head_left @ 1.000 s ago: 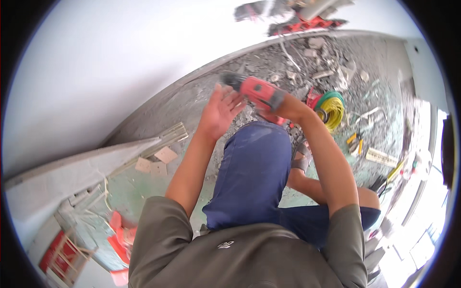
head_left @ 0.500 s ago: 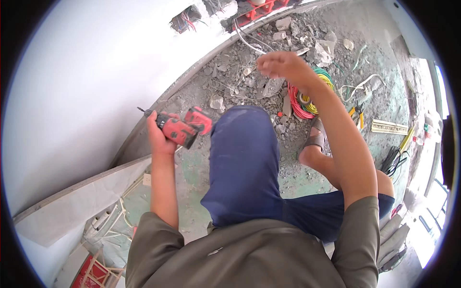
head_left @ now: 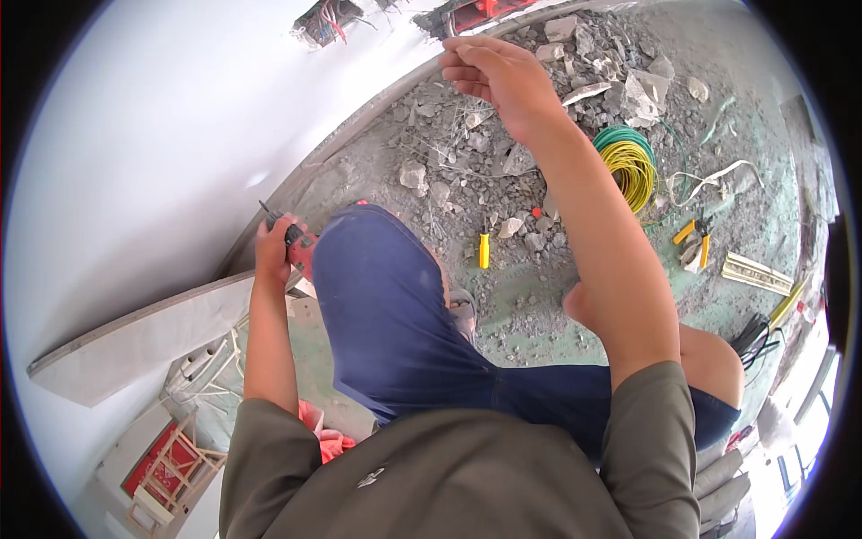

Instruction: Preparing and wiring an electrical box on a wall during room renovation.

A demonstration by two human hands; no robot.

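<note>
At the left, beside the white wall, my left hand [head_left: 272, 249] is closed around a red and black cordless drill [head_left: 302, 252]. Its bit points up toward the wall, and my raised knee hides the drill's rear part. My right arm stretches far forward, so that my right hand [head_left: 505, 83] is at the foot of the wall. Its fingers are bent together, with the fingertips at a grey cable [head_left: 451, 24] that comes out by a red box [head_left: 485, 11] set in the wall. The hand covers the rest of the cable.
Broken concrete rubble [head_left: 620, 90] lies along the wall. A yellow-handled screwdriver [head_left: 484, 251], a coil of green and yellow wire [head_left: 631, 169] and yellow-handled pliers [head_left: 693, 241] are on the floor. Loose wires hang from a wall opening [head_left: 328, 22]. A board [head_left: 153, 334] leans at the left.
My right hand has reached farther forward and left, up to the red box. The drill has moved slightly left, partly behind my knee. My knee has shifted left, uncovering the screwdriver.
</note>
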